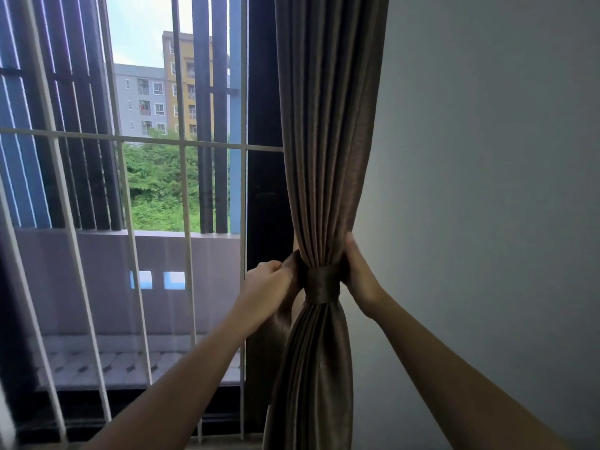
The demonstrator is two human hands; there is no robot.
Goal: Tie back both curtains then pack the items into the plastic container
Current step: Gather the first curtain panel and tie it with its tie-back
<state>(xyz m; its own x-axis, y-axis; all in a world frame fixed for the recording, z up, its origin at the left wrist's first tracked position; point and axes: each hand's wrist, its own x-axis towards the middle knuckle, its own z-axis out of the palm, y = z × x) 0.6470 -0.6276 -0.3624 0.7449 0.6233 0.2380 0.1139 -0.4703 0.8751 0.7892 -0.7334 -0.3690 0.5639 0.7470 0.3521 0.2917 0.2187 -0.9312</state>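
Fingers closed, our left hand [271, 282] pinches the tieback [323, 284], our right hand [358, 280] grips the curtain [328, 157]; we should cinch snugly and level (pleats kept straight).

One curtain [328, 125], one tie-back [322, 284], a left hand [269, 287] and a right hand [358, 277], one window grille [146, 138], two buildings [139, 99].

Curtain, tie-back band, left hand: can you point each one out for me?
curtain [328, 141], head view, on the pleats above the band.
tie-back band [323, 286], head view, on the front of the wrap.
left hand [269, 282], head view, on the back of the hand.
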